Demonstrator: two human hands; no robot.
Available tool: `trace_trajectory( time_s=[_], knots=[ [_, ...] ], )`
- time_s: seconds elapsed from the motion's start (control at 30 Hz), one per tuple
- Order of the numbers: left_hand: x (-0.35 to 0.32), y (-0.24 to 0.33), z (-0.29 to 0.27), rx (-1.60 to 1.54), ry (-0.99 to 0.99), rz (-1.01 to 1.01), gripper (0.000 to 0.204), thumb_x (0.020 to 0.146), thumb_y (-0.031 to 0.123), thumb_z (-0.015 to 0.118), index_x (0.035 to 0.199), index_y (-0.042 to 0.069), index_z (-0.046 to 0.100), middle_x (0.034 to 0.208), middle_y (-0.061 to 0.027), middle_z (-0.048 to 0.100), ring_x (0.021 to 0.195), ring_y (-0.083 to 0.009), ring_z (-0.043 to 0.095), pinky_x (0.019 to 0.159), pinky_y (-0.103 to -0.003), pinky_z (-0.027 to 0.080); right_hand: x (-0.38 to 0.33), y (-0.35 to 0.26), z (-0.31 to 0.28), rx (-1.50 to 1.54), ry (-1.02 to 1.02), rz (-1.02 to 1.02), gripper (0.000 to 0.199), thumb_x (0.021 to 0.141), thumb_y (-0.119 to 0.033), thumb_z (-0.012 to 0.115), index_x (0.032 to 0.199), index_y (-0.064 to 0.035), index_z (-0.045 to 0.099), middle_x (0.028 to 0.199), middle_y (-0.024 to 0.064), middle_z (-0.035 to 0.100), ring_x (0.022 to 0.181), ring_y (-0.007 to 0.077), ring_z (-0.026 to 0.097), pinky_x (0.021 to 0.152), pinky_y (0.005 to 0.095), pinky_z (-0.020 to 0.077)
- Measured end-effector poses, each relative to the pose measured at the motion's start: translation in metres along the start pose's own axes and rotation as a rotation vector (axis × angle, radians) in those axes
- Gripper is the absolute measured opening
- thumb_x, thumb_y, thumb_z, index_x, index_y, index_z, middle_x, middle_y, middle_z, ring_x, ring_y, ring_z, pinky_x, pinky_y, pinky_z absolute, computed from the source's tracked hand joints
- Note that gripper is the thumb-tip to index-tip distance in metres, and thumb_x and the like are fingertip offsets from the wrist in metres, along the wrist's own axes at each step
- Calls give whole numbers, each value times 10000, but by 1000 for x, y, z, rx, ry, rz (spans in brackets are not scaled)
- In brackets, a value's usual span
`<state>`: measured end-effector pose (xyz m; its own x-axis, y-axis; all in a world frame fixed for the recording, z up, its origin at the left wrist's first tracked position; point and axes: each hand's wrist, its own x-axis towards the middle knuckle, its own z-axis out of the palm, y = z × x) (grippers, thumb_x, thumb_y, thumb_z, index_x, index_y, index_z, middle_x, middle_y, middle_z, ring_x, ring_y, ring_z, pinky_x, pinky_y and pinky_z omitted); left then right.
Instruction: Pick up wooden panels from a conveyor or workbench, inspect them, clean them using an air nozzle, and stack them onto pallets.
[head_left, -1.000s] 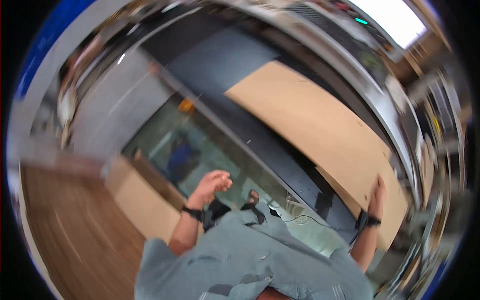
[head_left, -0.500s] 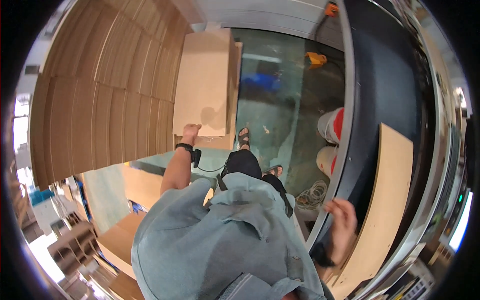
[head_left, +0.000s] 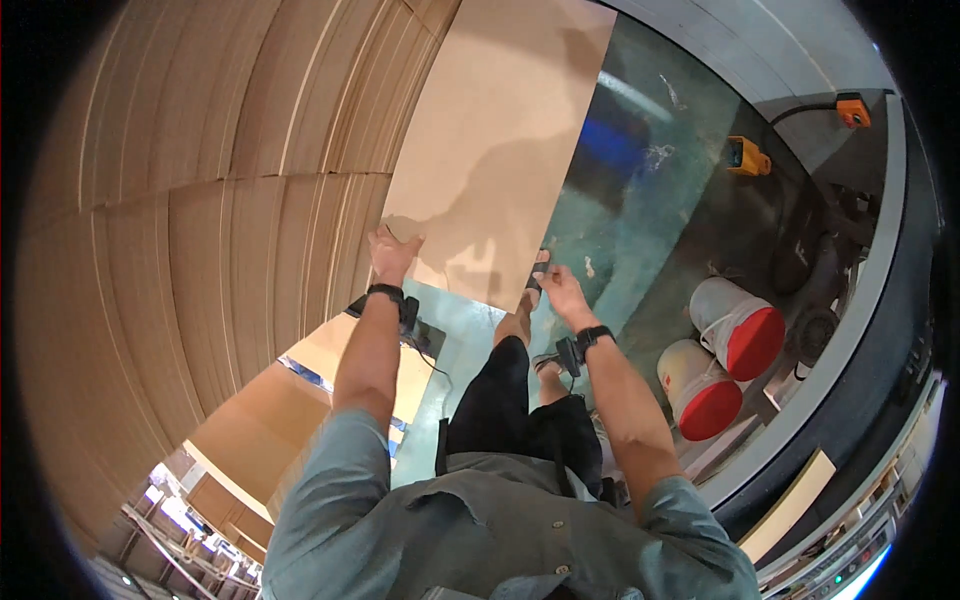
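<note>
Head view, left to right. Tall stack of brown cardboard sheets [head_left: 200, 200] is filling the left half of the frame, edges bending with the lens. More flat cardboard pieces [head_left: 300, 390] are lying lower left, below the stack.

A single large cardboard sheet [head_left: 500, 130] is standing out from the stack at top centre, running from the upper edge down to the hands. Both hands are gripping its lower edge.

Left hand [head_left: 392, 255] is pressing on the sheet's lower left corner, fingers spread and mostly open, palm against the board; can't tell if any fingers are wrapping behind it. Black wristband with a small device and cable [head_left: 392, 300] is sitting on that wrist.

Right hand [head_left: 562, 290] is closing over the sheet's lower right corner, fingers curling around the edge. Black wristband [head_left: 590, 338] on that wrist too.

Person is wearing a grey-green shirt [head_left: 500, 520] and black shorts [head_left: 510, 410], one leg stepping forward under the sheet onto the green floor [head_left: 640, 200].

Right of the sheet: two white buckets with red lids [head_left: 725, 360] are lying on their sides, just beside each other. Further up, two small orange boxes [head_left: 748, 155] are sitting near a grey wall [head_left: 760, 50], one with a black cable. A narrow pale board [head_left: 790, 505] is lying at lower right along a dark rail.
</note>
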<state>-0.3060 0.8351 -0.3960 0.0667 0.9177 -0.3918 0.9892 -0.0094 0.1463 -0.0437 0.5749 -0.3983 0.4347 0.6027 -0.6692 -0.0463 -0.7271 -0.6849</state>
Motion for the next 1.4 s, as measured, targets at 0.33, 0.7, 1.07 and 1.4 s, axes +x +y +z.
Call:
trace_trajectory(
  time_s=[0.33, 0.7, 1.07, 1.4],
  knots=[
    [-36, 71, -29, -115, -506, 99, 696, 741, 545, 791, 1090, -28, 606, 955, -203, 677, 982, -367, 646, 846, -475, 509, -9, -33, -84, 165, 83, 117, 529, 887, -421, 700, 1174, 20, 643, 1061, 161, 712, 1019, 263, 665, 920, 386, 507],
    [-111, 175, -79, -914, -1074, 246, 325, 957, 333, 660, 1015, 14, 682, 819, -56, 702, 680, -149, 669, 522, -291, 536, -137, -209, -258, -203, 393, -225, 395, 895, -295, 698, 1129, 4, 589, 1029, 213, 681, 977, 317, 675, 846, 431, 523],
    [-225, 421, -184, -725, -1316, 693, 304, 970, 296, 643, 1009, -5, 671, 745, -63, 684, 550, -118, 620, 477, -222, 478, -306, -164, -469, 221, 720, -238, 312, 971, -279, 662, 1088, 4, 603, 930, 15, 639, 858, 96, 579, 773, 290, 510],
    [-267, 719, -152, -610, -1447, 939, 364, 986, 370, 613, 952, 10, 659, 725, -41, 662, 560, -112, 621, 477, -225, 476, -231, -71, -689, 494, 812, -234, 315, 989, -230, 622, 1120, 55, 597, 1018, 58, 668, 895, 102, 612, 797, 285, 519]
  ],
)
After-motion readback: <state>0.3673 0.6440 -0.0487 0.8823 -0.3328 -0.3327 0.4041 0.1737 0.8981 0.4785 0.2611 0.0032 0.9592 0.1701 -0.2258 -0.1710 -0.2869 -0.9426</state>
